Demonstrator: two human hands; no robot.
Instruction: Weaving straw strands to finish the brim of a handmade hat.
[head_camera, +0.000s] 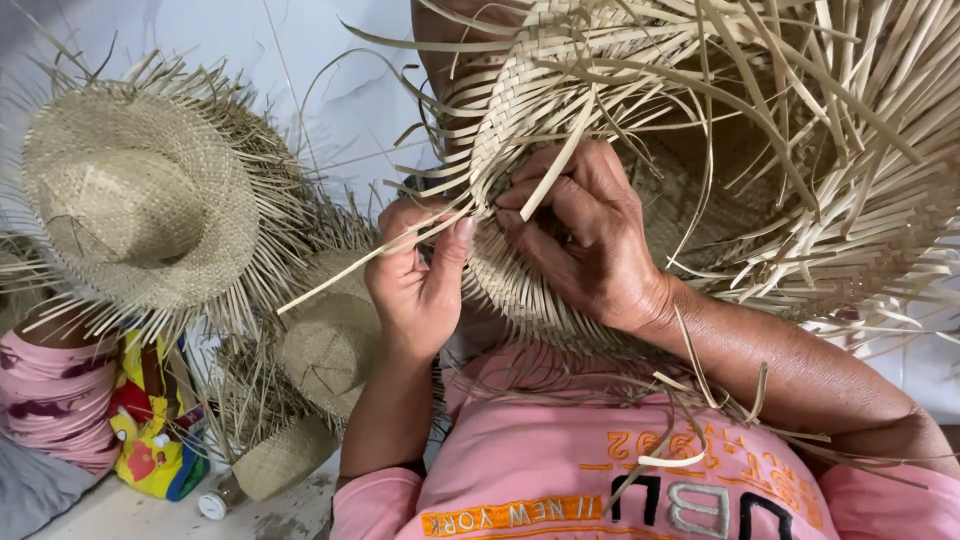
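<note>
Brim-weaving underway: left hand (415, 275) pinches a loose straw strip (345, 270), right hand (585, 235) pinches the unfinished hat's rim (500, 120); next tuck needs steady tension.

Matt, dry straw strips form the rough woven hat (560, 290); the shirt (560, 450) is soft pink cloth.

One camera rides on my head, tipped steeply down, so that my own pink shirt (560, 470) fills the frame at 6 o'clock. It looks from very near. My left hand (418, 285) and right hand (590, 240) sit at centre, both pinching the half-woven hat (760, 150), which crowds 1 o'clock. The finished straw hats (140, 195) lie farther off at 9 o'clock.
</note>
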